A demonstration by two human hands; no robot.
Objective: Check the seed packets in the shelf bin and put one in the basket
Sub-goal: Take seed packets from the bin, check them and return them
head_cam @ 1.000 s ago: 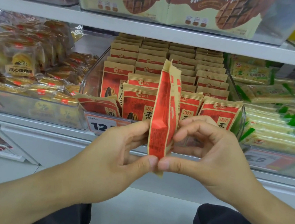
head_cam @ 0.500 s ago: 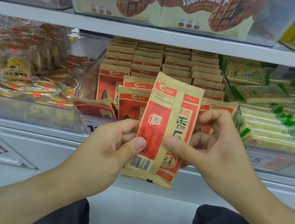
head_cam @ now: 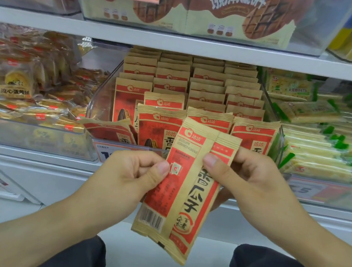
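Seed packet (head_cam: 182, 191): kraft-brown and red, held up in front of the shelf between both hands, tilted with its top leaning right and its barcode corner lowest at the left; the printed back with the seam faces the camera.
Left hand (head_cam: 130, 176): pinches the packet's left edge about mid-height, thumb on the near face, the other fingers curled behind it.
Right hand (head_cam: 250, 181): pinches the packet's upper right part, thumb tip pressed on the near face just right of the seam, fingers folded behind the packet.
Packet relative to fingers: its upper end rises above both thumbs, its lower half hangs below them; both thumbs lie close together across the seam.
Shelf bin (head_cam: 99, 102): clear plastic, directly behind the fingers, filled with upright rows of matching packets (head_cam: 160, 129).
Beside the bin: yellow pastry packs (head_cam: 18, 84) beyond the left hand, green-edged cracker packs (head_cam: 322, 150) beyond the right hand.
Price tag (head_cam: 105, 151): on the shelf edge, partly hidden by the left hand's fingers.
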